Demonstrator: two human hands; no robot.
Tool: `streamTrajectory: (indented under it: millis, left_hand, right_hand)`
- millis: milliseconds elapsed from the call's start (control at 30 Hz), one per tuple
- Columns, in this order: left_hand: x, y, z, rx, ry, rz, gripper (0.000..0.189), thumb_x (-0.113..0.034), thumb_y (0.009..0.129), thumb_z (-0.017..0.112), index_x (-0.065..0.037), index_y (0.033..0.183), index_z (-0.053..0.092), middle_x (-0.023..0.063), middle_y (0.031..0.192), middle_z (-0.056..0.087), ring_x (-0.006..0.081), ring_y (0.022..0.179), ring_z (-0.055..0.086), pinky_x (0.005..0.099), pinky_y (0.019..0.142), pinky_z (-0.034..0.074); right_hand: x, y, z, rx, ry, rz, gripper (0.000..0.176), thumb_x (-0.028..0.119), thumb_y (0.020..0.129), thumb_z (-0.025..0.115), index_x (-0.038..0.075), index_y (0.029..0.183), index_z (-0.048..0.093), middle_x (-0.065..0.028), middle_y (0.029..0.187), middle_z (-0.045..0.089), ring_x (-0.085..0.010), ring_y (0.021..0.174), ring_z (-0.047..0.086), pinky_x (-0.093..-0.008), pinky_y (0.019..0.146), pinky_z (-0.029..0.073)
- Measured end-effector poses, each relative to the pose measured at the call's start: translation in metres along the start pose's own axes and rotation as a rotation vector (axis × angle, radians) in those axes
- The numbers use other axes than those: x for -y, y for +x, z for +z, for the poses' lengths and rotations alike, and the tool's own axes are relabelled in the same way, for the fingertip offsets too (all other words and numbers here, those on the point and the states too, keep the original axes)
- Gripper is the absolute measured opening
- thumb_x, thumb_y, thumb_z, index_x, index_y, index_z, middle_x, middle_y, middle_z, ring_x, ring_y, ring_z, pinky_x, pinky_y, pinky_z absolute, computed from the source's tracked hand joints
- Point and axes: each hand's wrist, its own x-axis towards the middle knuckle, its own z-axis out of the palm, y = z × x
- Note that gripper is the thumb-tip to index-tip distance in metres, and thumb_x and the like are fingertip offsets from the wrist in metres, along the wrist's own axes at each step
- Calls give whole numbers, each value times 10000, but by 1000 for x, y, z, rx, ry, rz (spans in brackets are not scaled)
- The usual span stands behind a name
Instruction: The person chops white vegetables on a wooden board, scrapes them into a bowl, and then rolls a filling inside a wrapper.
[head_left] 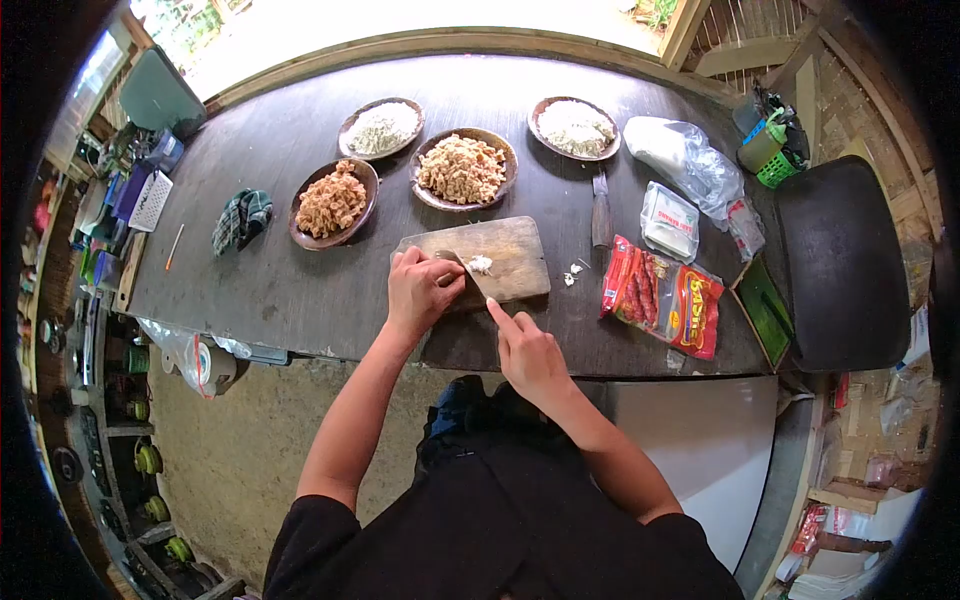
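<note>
On the worn wooden cutting board, my left hand is closed, its fingers bent and pressed down at the left part. What it pinches is mostly covered; a small brownish edge shows beside the fingertips. My right hand grips a knife, index finger stretched along it and the handle hidden in the palm. The blade slants up and left, close to my left fingers. A small heap of white chopped bits lies right of the blade. More white scraps are on the table, right of the board.
Brown chunks fill two bowls; pale shreds fill two more. A second knife, a red sausage packet and plastic bags lie right. A checked cloth lies left on the dark table.
</note>
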Motion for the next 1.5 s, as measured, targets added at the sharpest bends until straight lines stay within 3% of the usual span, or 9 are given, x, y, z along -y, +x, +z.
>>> streamTrajectory:
  millis: [167, 333, 400, 700, 1500]
  left_hand:
    - [1, 1, -3, -8, 9, 64, 103, -226, 749, 814, -163, 830, 807, -25, 837, 770, 212, 810, 571, 363, 814, 440]
    - [1, -1, 2, -17, -4, 76, 101, -219, 745, 804, -166, 832, 806, -34, 860, 771, 214, 846, 569, 365, 833, 443]
    - [2, -1, 1, -27, -63, 50, 108, -207, 752, 812, -132, 829, 802, 1, 843, 773, 216, 805, 571, 361, 842, 457]
    - [1, 1, -1, -10, 12, 22, 112, -224, 732, 825, -160, 821, 803, 0, 750, 735, 208, 793, 582, 360, 781, 438]
    - [0, -2, 1, -2, -6, -23, 105, -232, 744, 825, -151, 807, 803, 9, 800, 766, 219, 768, 561, 360, 796, 435]
  right_hand:
    - [3, 0, -6, -35, 13, 22, 518, 57, 960, 582, 132, 1471, 543, -179, 905, 580, -421, 787, 659, -501, 687, 553]
    - [3, -8, -6, 7, 14, -17, 543, 109, 989, 567, 146, 1523, 475, -183, 944, 592, -425, 756, 681, -519, 681, 576]
    - [-1, -6, 0, 6, 18, -19, 547, 109, 987, 569, 146, 1524, 474, -183, 944, 591, -425, 757, 682, -517, 684, 578]
    - [-1, 0, -1, -53, 3, -3, 524, 72, 963, 585, 141, 1480, 530, -174, 910, 583, -423, 766, 657, -514, 677, 554]
    - [3, -11, -4, -50, 61, -14, 538, 64, 963, 597, 151, 1488, 520, -174, 901, 582, -422, 765, 653, -523, 678, 544]
